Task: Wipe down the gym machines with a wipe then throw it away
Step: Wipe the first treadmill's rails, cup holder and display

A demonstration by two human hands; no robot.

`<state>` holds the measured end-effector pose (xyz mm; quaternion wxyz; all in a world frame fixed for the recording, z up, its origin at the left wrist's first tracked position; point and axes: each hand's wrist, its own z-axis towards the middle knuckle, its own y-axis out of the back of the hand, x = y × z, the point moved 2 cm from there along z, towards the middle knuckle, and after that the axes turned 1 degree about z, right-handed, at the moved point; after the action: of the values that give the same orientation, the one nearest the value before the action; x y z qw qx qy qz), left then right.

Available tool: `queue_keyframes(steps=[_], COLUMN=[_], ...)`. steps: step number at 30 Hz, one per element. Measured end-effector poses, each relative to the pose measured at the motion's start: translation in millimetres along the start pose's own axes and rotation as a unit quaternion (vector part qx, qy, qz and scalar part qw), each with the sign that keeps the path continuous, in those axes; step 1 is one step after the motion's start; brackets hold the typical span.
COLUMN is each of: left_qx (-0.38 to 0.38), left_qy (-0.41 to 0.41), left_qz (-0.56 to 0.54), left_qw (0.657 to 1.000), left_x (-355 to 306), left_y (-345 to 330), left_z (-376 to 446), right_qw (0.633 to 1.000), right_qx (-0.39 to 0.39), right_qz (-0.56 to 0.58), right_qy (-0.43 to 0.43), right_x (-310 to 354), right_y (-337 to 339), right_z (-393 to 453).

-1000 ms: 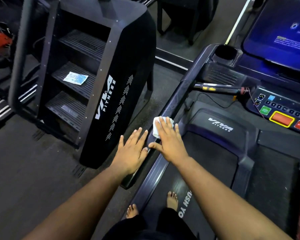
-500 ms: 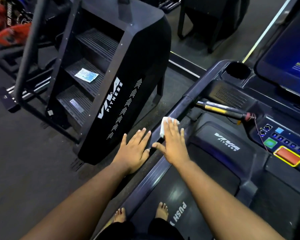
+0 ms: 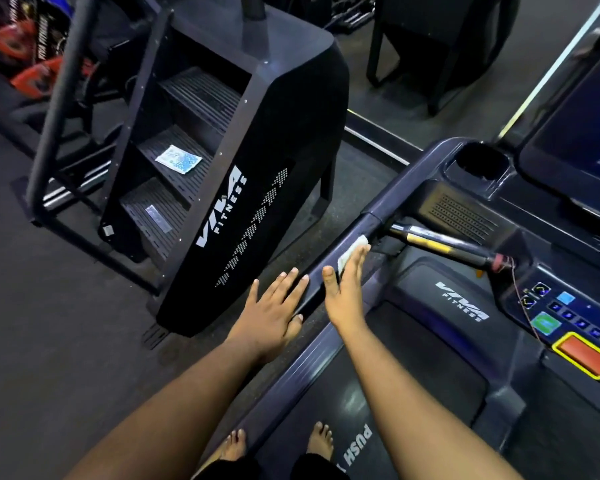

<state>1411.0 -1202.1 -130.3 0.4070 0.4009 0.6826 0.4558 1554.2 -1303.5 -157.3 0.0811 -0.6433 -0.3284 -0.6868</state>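
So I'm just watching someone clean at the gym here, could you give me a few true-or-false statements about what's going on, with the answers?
1. The right hand presses a white wipe against the treadmill's side handrail. True.
2. The left hand grips a spray bottle. False: it holds nothing and lies flat, fingers straight, beside the rail.
3. A small blue and white packet lies on a step of the stair climber. True.
4. The person wears running shoes. False: both feet are bare, one on the treadmill belt.
5. The wipe has already been thrown away. False: it is under the right hand's fingers, on the rail.
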Motion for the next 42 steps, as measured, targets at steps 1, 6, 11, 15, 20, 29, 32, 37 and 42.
queue_keyframes(steps=[1, 6, 11, 15, 20, 29, 32, 37, 42], left_qx=[0.001, 0.008, 0.012, 0.007, 0.018, 0.018, 0.024, 0.021, 0.021], left_qy=[-0.001, -0.004, 0.000, 0.000, 0.004, 0.010, 0.014, 0.016, 0.017], left_qz=[0.003, 0.001, -0.004, -0.007, -0.003, -0.003, 0.002, 0.007, 0.008], left_qw=[1.000, 1.000, 1.000, 1.000, 1.000, 1.000, 1.000, 1.000, 1.000], left_x=[0.6, 1.1, 0.3, 0.5, -1.4, -1.9, -4.2, -3.6, -4.4], left_y=[-0.2, 1.1, 2.2, 3.0, 3.4, 9.7, 9.7, 8.3, 7.5], left_z=[0.2, 1.9, 1.3, 1.2, 0.5, 0.1, -0.2, -0.4, 0.3], right_qw=[1.000, 0.998, 0.994, 0.992, 0.991, 0.976, 0.975, 0.990, 0.996], right_qx=[-0.005, -0.023, -0.041, -0.039, -0.012, 0.001, 0.000, -0.010, -0.033], right_qz=[0.016, 0.039, 0.050, 0.076, 0.090, 0.108, 0.110, 0.093, 0.056], right_qy=[-0.007, -0.033, -0.089, -0.098, -0.097, -0.189, -0.194, -0.101, -0.059], right_x=[-0.4, -0.4, 1.9, -4.6, -9.0, -20.6, -24.0, -11.8, -12.7], right_y=[-5.1, -4.9, 17.6, 17.2, -6.8, 24.6, 13.9, -1.2, 23.4], right_z=[-4.2, 1.8, 29.9, 30.2, -5.2, 44.6, 30.3, 3.4, 40.7])
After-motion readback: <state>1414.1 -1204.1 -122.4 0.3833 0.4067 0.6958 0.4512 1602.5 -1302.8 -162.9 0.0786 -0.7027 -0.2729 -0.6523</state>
